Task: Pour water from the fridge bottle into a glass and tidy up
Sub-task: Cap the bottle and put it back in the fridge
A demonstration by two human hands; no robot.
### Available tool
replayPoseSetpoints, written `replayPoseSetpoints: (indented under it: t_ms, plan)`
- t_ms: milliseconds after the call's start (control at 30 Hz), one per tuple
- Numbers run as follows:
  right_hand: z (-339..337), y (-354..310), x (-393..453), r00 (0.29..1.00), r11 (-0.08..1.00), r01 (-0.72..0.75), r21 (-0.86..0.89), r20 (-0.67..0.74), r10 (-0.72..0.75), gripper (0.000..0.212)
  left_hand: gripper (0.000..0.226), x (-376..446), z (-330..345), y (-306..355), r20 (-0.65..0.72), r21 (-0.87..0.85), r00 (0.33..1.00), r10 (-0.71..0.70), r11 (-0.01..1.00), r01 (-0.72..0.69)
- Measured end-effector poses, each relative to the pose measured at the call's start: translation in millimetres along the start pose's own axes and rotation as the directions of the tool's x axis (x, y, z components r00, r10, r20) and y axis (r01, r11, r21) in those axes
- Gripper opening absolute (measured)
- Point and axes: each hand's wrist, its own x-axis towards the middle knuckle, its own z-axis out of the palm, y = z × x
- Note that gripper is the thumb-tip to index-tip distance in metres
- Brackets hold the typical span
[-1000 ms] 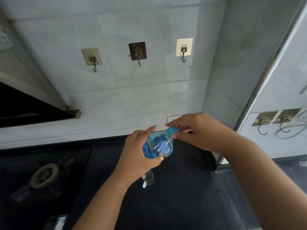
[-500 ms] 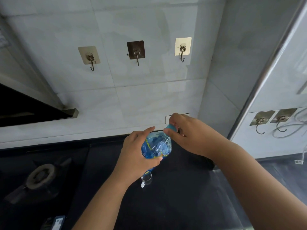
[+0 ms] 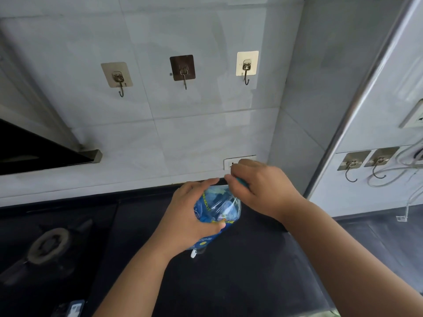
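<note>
Clear crinkled plastic bottle (image 3: 217,208) with blue label, held above dark glossy bench (image 3: 229,282), neck tilted up-right. Left hand (image 3: 190,216) fingers clasp its body; right hand (image 3: 258,186) fingers pinch blue cap (image 3: 240,181).

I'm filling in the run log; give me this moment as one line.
left hand: grips clear plastic bottle with blue label | right hand: pinches teal cap | glass: mostly hidden under bottle | surface: black countertop

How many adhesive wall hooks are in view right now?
5: three in a row on the back tiles, left, middle, right; two side by side on the right wall. More may lie off-frame.
</note>
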Motion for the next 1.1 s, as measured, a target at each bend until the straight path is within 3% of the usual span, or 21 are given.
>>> replayPoseSetpoints:
  t_ms: [67,167,233,300,333,400,467,500,533,567,633,700,800,867,933,967,1033,1100]
  plan:
    - [2.9,-10.5,2.1,0.981,0.971,-0.194,-0.141,-0.055,0.188,0.047,0.09,-0.3,3.0,9.5,-0.103,0.131,0.993,0.05,0.991,-0.037]
    - [-0.7,-12.8,9.0,0.86,0.861,-0.409,-0.304,0.188,0.475,0.056,0.089,0.5,10.2,12.4,-0.208,0.433,0.961,0.18,0.898,-0.074]
    - [-3.4,-6.3,8.7,0.869,0.911,-0.378,-0.165,0.275,0.41,0.058,0.088,0.6,6.4,9.1,-0.157,0.309,0.982,0.106,0.95,-0.053]
    - [-1.6,-4.8,3.6,0.979,0.984,-0.173,-0.042,0.105,0.177,0.051,0.089,1.4,-2.1,5.7,-0.036,0.024,0.999,-0.021,0.999,0.022]
    - [1.6,-6.8,0.0,0.994,0.992,-0.111,-0.053,0.002,0.111,0.048,0.089,0.5,-3.4,5.3,-0.024,-0.02,1.0,-0.012,1.0,0.011]
    - [3.4,-13.9,1.7,0.969,0.961,-0.245,-0.126,-0.011,0.245,0.049,0.087,-2.0,-1.1,11.4,-0.097,0.126,0.994,0.049,0.991,-0.036]
    - [2.8,-16.5,8.9,0.834,0.855,-0.448,-0.262,0.222,0.505,0.052,0.086,-3.6,4.8,13.2,-0.189,0.433,0.971,0.145,0.9,-0.05]
    - [2.5,-14.6,11.5,0.766,0.829,-0.479,-0.288,0.325,0.555,0.052,0.087,-5.3,8.8,12.2,-0.21,0.512,0.961,0.183,0.857,-0.051]
    - [2.1,-13.3,12.2,0.743,0.831,-0.499,-0.245,0.373,0.556,0.053,0.088,-6.0,10.9,9.8,-0.206,0.519,0.961,0.183,0.853,-0.051]
    - [2.2,-13.2,11.6,0.784,0.861,-0.489,-0.141,0.361,0.504,0.052,0.088,-4.9,9.3,7.4,-0.19,0.449,0.97,0.149,0.892,-0.049]
    - [10.0,-14.4,5.3,0.951,0.957,-0.291,-0.006,0.104,0.29,0.041,0.09,-2.5,2.5,5.4,-0.121,0.211,0.992,0.032,0.977,-0.006]
    - [14.4,-18.3,-1.5,0.978,0.979,-0.193,-0.061,-0.086,0.188,0.037,0.089,-3.3,1.0,8.2,-0.11,0.212,0.992,0.058,0.977,-0.034]
    - [15.0,-23.2,1.6,0.929,0.92,-0.368,-0.134,-0.098,0.357,0.046,0.088,-6.3,1.5,12.7,-0.212,0.471,0.962,0.173,0.88,-0.054]
    - [13.6,-24.9,8.6,0.841,0.838,-0.521,-0.163,0.071,0.537,0.052,0.086,-7.9,1.3,14.7,-0.245,0.598,0.932,0.266,0.798,-0.071]
    - [9.6,-26.3,15.9,0.747,0.785,-0.584,-0.206,0.243,0.619,0.053,0.084,-7.7,0.5,12.6,-0.222,0.666,0.914,0.339,0.737,-0.111]
    - [7.4,-26.7,17.8,0.744,0.793,-0.57,-0.215,0.273,0.609,0.054,0.084,-7.6,-1.2,10.7,-0.217,0.663,0.913,0.346,0.738,-0.122]
    - [5.7,-26.1,14.6,0.843,0.87,-0.47,-0.15,0.218,0.492,0.058,0.086,-7.0,-7.1,7.0,-0.214,0.502,0.945,0.246,0.858,-0.109]
    - [5.2,-29.1,9.4,0.946,0.95,-0.304,-0.073,0.092,0.31,0.06,0.087,-2.9,-18.1,1.4,-0.131,0.076,0.991,0.02,0.997,-0.01]
